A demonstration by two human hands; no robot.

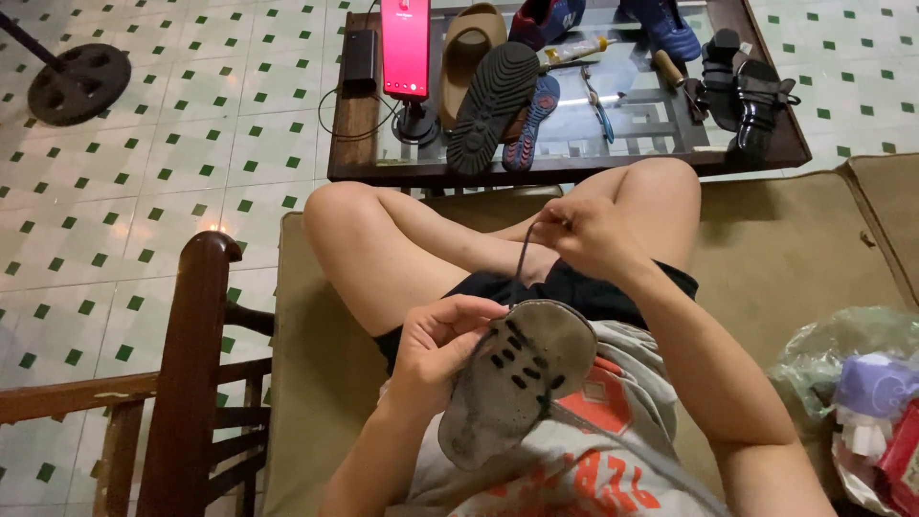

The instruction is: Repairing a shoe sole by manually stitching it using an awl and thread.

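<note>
The grey insole (512, 378), flat, scuffed and crossed by rows of dark stitches, lay on the person's lap and looked light and bendable, best gripped at its rim, where the left hand (436, 349) clasped its upper edge between fingers and thumb. Above those fingers the right hand (584, 235) pinched the thin, limp thread (523, 257), probably drawn taut.

Glass-topped desk (364, 144) ahead: phone with red screen (406, 46) upright on stand, black power bank (360, 53) beside it, tan slide (469, 48), dark sole-up shoe (493, 105), blue shoes (665, 27), black heeled sandals (742, 86), scissors (595, 103). Green-dotted tile floor (172, 172). Wooden armrest (187, 383). Plastic bag (842, 354) on cushion.
</note>
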